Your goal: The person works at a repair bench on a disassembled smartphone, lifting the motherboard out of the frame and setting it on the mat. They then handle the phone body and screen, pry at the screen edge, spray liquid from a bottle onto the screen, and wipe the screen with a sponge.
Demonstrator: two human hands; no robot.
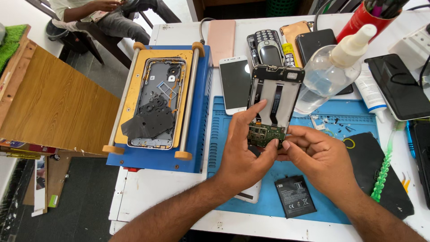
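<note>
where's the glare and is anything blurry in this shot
Head view: bright, even light; glare on the white phone screen and the clear squeeze bottle. The opened phone between the left hand and right hand is sharp; soft shadows under both; edges bend slightly.

Open phone: held up over the mat
Battery: on mat, near the person
Machine: left of mat
Bottle: right of open phone

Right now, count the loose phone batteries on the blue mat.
1: a black battery lies flat at the blue mat's near edge, below the right hand and apart from it. More could be hidden under the hands or the opened phone they hold.
</note>
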